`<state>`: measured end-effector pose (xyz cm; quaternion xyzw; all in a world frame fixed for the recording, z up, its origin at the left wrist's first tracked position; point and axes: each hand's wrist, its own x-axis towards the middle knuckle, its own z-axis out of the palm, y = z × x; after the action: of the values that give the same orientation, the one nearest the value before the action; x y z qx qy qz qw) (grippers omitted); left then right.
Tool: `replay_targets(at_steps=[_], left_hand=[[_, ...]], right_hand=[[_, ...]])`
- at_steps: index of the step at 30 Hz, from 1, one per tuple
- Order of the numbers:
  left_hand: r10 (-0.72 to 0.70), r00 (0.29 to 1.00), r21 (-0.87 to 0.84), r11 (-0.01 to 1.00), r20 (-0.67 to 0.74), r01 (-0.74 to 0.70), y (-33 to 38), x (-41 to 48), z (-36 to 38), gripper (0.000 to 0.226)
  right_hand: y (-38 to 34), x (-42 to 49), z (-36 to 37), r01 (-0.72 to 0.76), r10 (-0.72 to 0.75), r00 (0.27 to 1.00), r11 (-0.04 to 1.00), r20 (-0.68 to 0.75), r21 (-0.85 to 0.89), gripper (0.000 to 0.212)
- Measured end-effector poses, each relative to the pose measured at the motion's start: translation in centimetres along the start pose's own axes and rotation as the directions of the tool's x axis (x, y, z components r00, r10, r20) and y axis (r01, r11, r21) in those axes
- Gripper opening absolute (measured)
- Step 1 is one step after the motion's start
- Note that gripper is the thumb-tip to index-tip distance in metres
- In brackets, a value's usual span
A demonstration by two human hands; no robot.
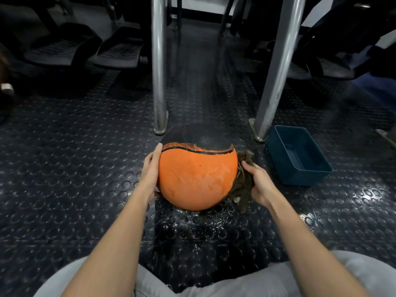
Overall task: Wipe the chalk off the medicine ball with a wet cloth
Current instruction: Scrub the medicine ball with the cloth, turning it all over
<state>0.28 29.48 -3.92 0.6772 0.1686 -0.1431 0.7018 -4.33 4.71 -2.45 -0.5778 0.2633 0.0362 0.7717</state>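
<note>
Left hand [151,174] is laid flat, fingers straight, at 9 o'clock on the medicine ball [197,179] resting on the floor [64,168], cloth [243,187] is bunched in the right hand [261,185] at 3 o'clock; w/ uneven push, ball could be rolled twd tub [300,168] at 2 o'clock.

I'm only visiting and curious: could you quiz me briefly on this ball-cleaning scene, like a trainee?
1. True or false: the left hand holds the cloth.
2. The blue tub stands on which side of the medicine ball? A left, B right, C on top.
3. Fill in: the ball's far upper part is ___.
Key: 1 false, the right hand grips it; 2 B; 3 black.
</note>
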Motion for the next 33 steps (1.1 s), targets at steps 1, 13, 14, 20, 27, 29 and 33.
replay_targets(at_steps=[1,13,14,20,27,29,33], left_hand=[[0.023,1.0,0.001,1.0,-0.002,-0.023,-0.1,0.1,0.1,0.112],[-0.217,0.963,-0.143,0.96,0.16,0.241,-2.6,-1.4,5.1,0.122],[-0.244,0.952,-0.126,0.955,0.184,0.269,-2.6,-2.0,5.3,0.113],[0.178,0.983,0.182,0.966,0.053,-0.185,-0.7,-1.8,4.6,0.061],[0.606,0.717,0.528,0.507,0.344,-0.682,2.0,-4.5,6.2,0.051],[0.584,0.739,0.584,0.486,0.337,-0.65,0.9,-4.0,6.0,0.053],[0.603,0.752,0.539,0.553,0.267,-0.635,0.9,-3.6,5.1,0.048]], right_hand=[[0.1,0.0,0.1,0.004,-0.003,1.0,1.0,-0.004,0.025,0.015],[-4.4,-2.5,-2.2,0.217,-0.275,0.946,0.93,-0.169,-0.298,0.015],[-4.3,-2.6,-2.4,0.198,-0.278,0.943,0.911,-0.182,-0.362,0.014],[-3.4,-2.3,-2.0,0.185,-0.34,0.927,0.779,-0.156,-0.599,0.015],[-3.6,-2.8,-0.1,0.183,-0.324,0.944,0.654,-0.053,-0.734,0.032],[-4.3,-3.4,0.3,0.264,-0.383,0.924,0.67,-0.019,-0.694,0.031],[-7.1,-5.1,1.1,0.506,-0.801,0.598,0.409,-0.033,-0.759,0.029]])
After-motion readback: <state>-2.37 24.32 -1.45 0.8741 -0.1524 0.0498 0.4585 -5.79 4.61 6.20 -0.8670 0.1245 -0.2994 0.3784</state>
